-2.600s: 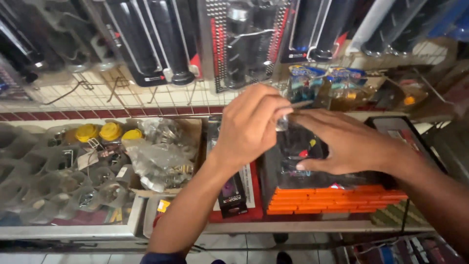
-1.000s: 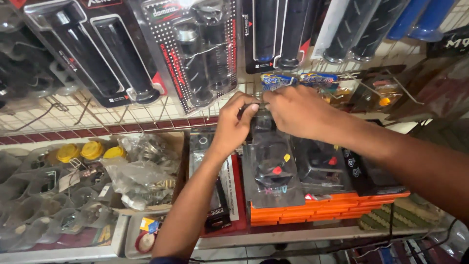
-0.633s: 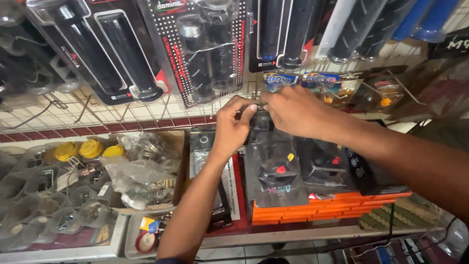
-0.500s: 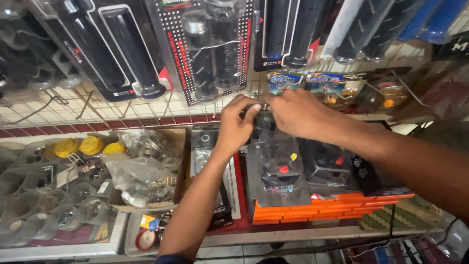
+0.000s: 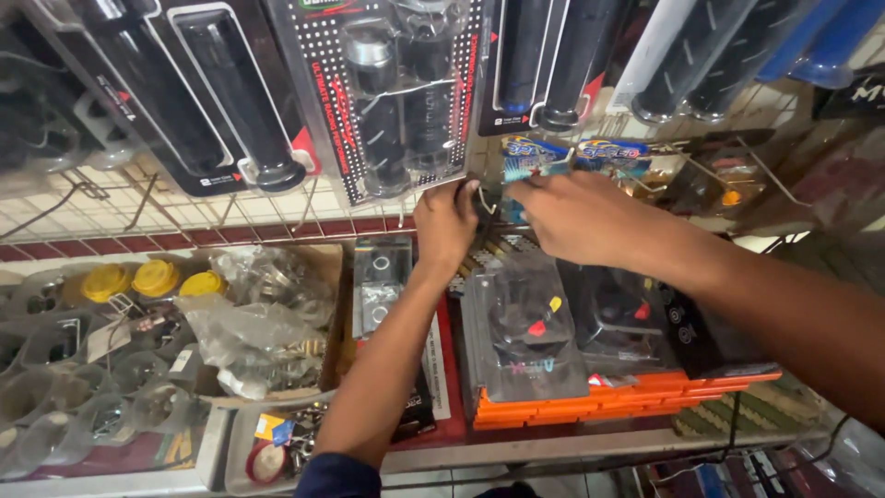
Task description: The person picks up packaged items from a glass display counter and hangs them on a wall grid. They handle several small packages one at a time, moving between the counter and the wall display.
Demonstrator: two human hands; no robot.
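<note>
Head view: both hands meet at a wire hook [image 5: 483,198] on the grid wall. The left hand [image 5: 447,221] pinches the hook; the right hand [image 5: 581,217] curls beside it, grip hidden. Above hang three grip packs; below, a blister pack [image 5: 527,332] tops orange-edged stacks on the shelf [image 5: 553,447].

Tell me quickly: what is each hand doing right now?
Left hand: closed, pinching the top of a clear plastic package near the wire rack.
Right hand: fingers curled at the same spot; what it holds cannot be told.
</note>
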